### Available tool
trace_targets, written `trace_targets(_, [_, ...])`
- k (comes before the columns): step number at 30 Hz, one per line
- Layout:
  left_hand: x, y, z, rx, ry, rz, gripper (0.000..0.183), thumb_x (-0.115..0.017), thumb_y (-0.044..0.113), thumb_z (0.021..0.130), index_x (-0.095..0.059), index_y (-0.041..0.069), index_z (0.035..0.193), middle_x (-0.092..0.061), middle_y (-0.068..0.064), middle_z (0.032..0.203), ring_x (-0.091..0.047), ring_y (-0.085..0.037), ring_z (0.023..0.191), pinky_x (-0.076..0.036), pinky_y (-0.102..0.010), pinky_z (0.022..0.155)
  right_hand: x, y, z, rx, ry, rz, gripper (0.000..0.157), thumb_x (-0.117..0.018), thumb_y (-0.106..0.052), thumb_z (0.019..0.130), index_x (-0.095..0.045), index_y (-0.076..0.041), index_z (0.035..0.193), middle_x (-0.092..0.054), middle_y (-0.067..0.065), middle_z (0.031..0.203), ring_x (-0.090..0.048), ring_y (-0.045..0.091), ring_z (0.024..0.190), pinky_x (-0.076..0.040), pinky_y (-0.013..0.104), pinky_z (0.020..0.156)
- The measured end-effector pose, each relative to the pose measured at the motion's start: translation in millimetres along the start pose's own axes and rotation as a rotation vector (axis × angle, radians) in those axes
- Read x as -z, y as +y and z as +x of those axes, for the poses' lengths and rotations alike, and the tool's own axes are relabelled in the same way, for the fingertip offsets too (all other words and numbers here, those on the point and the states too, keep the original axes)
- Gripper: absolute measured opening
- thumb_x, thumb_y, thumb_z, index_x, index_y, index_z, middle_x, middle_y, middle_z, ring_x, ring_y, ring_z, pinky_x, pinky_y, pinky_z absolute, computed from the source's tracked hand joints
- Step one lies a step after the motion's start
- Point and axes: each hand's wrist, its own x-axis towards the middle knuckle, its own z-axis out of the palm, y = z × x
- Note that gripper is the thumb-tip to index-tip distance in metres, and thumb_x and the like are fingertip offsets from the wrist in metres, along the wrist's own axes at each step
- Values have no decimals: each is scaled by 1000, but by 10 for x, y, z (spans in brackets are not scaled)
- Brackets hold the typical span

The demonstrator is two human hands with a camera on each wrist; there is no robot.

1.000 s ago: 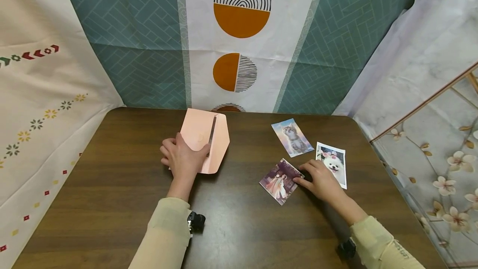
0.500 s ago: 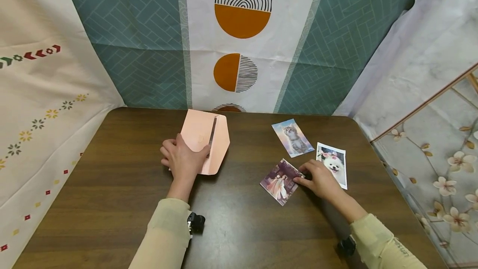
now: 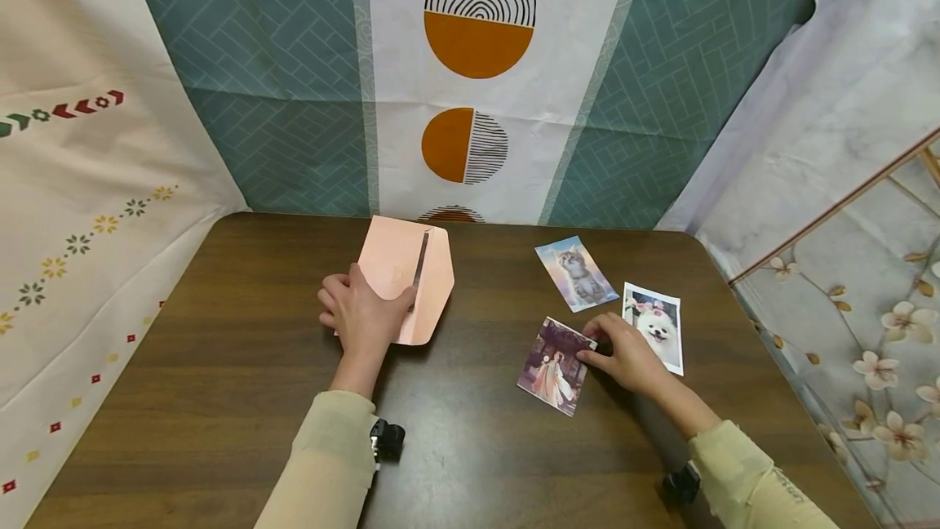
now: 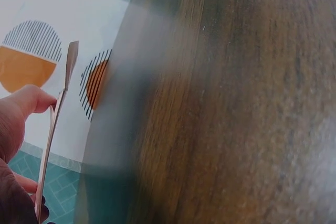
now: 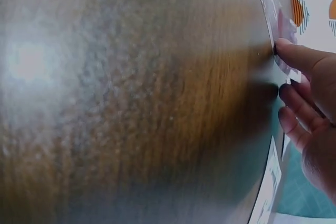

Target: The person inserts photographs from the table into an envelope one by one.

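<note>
Left hand (image 3: 365, 315) pinching pink envelope (image 3: 392, 260) centre-left near the back edge; right hand (image 3: 627, 356) pinching purple card's (image 3: 554, 370) upper-right corner, centre-right, tabletop (image 3: 470, 406) between.

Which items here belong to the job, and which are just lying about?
Likely in the job:
pink envelope, in the grip of the left hand
robed-figure card, in the grip of the right hand

Lying about, unheld, though possibly same set:
kitten card
white-dog card
</note>
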Motion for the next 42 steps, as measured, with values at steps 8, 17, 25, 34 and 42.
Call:
trace_targets(8, [-7,5,-5,-3,-1,-3,93,-79,58,63,-48,3,132,-38,-22,117,-30,-37,111,-27,-56,82,-12,-28,93,18,-31,111,29,-80,-13,78,-59,-13,98,-56,-3,85,-52,13,70,-42,25,62])
trace_targets(17, [-3,7,-21,1,-1,-7,90,-80,57,63,-50,3,129,-38,-21,116,-30,-37,110,-26,-56,82,35,-64,216,-143,-26,314,22,-73,-11,85,-66,-9,105,-65,0,86,-60,9,74,-50,24,66])
trace_targets(25, [-11,21,-31,-3,-2,-10,91,-80,57,63,-49,3,130,-38,-21,116,-30,-36,110,-26,-55,81,78,-60,375,-293,-13,620,31,-71,-11,87,-63,2,114,-67,17,97,-64,10,82,-51,22,71])
trace_targets(34, [-21,29,-42,-10,3,-7,92,-80,56,63,-49,2,130,-38,-21,115,-31,-37,111,-27,-55,81,64,-112,583,-397,17,755,35,-73,-22,86,-64,-1,112,-67,-1,89,-64,10,81,-54,29,76])
trace_targets(42, [-30,39,-48,-17,4,-9,92,-80,56,63,-49,2,130,-38,-21,115,-31,-37,111,-27,-55,81,37,-181,767,-418,30,813,32,-73,-22,86,-64,-3,110,-65,-2,86,-63,13,81,-52,46,82])
